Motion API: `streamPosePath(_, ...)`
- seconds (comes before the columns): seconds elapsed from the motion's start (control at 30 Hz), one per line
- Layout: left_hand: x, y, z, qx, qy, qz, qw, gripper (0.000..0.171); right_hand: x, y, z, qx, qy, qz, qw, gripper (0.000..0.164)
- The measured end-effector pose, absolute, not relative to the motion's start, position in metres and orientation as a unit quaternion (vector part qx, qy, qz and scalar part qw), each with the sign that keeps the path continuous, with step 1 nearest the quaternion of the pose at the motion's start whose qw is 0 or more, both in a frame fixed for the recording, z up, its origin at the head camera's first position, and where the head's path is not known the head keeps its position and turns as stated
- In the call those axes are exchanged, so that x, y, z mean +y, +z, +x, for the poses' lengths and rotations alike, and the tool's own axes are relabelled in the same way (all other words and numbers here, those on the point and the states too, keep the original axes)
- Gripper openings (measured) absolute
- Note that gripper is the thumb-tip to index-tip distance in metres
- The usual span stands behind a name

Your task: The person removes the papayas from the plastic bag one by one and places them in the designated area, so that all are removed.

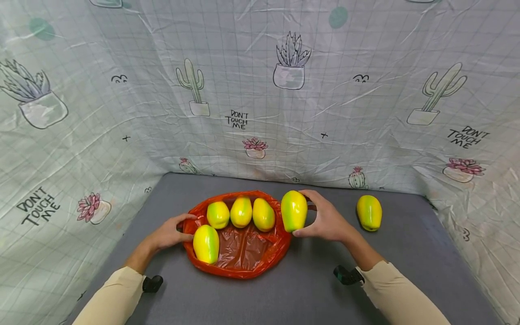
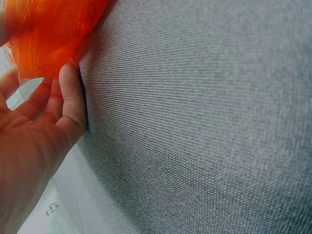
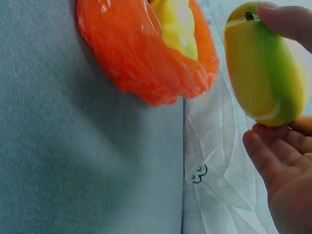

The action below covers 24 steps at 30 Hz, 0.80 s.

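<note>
An open red plastic bag (image 1: 237, 272) lies on the table with its rim spread into a wide oval. Inside it, several yellow-green papayas (image 1: 241, 212) sit along the far side and at the near left. My left hand (image 1: 168, 232) grips the bag's left side, fingers and thumb at the rim; in the left wrist view the fingertips touch the thin plastic (image 2: 53, 48). Raised beside the bag's right rim, another papaya (image 1: 294, 211) is held between the thumb and fingers of my right hand (image 1: 327, 219). The right wrist view shows its dark stem end by the thumb.
One more papaya (image 1: 369, 212) lies on the grey table (image 1: 300, 293) to the right, beyond my right forearm. A patterned cloth (image 1: 252, 90) with cactus drawings hangs behind the table and along both sides.
</note>
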<state>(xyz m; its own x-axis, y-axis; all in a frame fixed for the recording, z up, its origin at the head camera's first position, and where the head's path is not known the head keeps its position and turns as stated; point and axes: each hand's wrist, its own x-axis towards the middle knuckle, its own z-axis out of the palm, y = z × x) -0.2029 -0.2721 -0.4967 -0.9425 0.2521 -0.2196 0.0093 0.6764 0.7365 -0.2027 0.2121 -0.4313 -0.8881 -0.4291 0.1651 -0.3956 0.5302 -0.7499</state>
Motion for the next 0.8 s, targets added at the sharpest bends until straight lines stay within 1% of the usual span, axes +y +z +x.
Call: streamPosePath(0.8,-0.274,-0.499,-0.204,0.904,0.391,0.077,0.155,0.068,0.242,-0.425,-0.21,0.889,-0.403,-0.218,0.016,0.106)
